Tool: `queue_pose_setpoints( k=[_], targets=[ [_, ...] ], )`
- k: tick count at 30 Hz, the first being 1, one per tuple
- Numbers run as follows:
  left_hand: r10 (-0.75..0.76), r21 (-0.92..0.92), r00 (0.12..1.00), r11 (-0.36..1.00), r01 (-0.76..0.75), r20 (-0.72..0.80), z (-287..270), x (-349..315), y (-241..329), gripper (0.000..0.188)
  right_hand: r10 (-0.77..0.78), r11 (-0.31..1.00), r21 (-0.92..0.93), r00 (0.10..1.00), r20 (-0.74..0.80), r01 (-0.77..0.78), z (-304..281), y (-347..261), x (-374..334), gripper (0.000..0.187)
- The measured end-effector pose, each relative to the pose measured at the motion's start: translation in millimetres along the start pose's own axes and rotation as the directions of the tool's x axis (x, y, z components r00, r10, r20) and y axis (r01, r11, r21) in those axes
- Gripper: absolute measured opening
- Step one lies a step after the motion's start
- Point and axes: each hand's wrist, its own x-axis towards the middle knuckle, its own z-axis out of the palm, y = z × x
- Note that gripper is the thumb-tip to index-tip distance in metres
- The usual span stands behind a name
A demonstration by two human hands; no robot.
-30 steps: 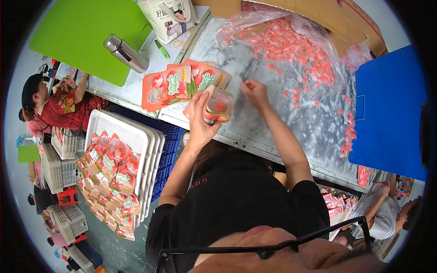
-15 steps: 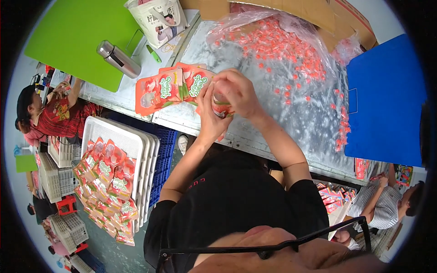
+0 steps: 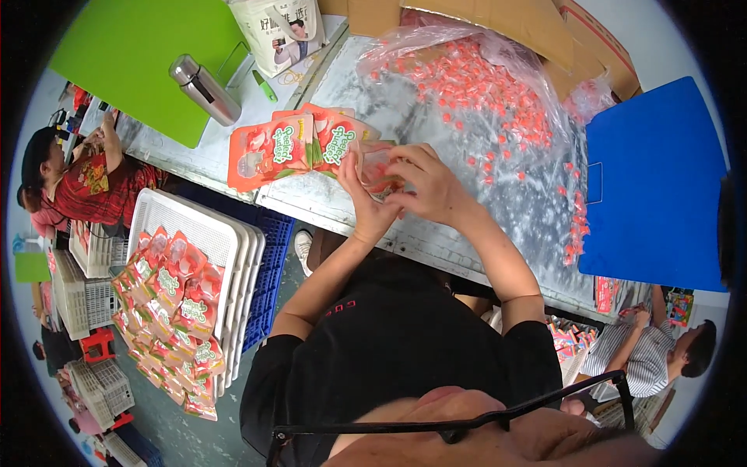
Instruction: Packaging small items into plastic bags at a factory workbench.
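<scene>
A red-and-clear pouch (image 3: 377,165) is held up over the table's near edge, between my two hands. My left hand (image 3: 367,204) grips its left side, with the thumb and fingers around it. My right hand (image 3: 436,185) has its fingers curled at the pouch's right edge; the fingertips are partly hidden behind the pouch. Just to the left, several flat printed pouches (image 3: 268,152) lie overlapping on the metal table (image 3: 436,159). Whether anything is inside the held pouch, I cannot tell.
Small red-wrapped pieces (image 3: 498,93) spread from a clear plastic bag at the back. A steel flask (image 3: 204,89), green knife (image 3: 264,86) and tote bag (image 3: 280,35) stand or lie back left. Stacked white trays (image 3: 222,226) hold pouches. A blue panel (image 3: 654,187) borders the right. Co-workers sit both sides.
My right hand has come down and to the right, from over the pouch's top to its right edge. More of the pouch shows between my hands. The whole view has shifted slightly.
</scene>
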Motion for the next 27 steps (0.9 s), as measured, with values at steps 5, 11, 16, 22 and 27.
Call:
queue_pose_setpoints(
  k=[5,11,16,22,27],
  targets=[
    [-0.058,-0.183,0.988,0.980,0.084,0.143,-38,5,2,0.136,-0.163,0.984,-0.062,0.986,0.036,0.165,-26,-2,-14,0.032],
    [-0.051,-0.161,0.795,0.970,0.184,0.604,-60,37,3,0.108,-0.115,0.965,-0.213,0.979,0.169,0.151,-42,-32,-10,0.033],
    [-0.085,-0.234,0.681,0.902,0.362,0.728,-49,24,5,0.093,0.027,0.979,-0.201,0.942,0.334,0.043,-21,-41,-14,0.027],
    [-0.108,-0.273,0.662,0.853,0.445,0.741,-42,9,9,0.070,0.253,0.960,-0.274,0.589,0.767,-0.055,-9,-30,3,0.016],
    [-0.106,-0.313,0.720,0.850,0.424,0.686,-37,5,7,0.056,0.273,0.961,-0.241,0.585,0.764,-0.133,-6,-23,-8,0.015]
  ],
)
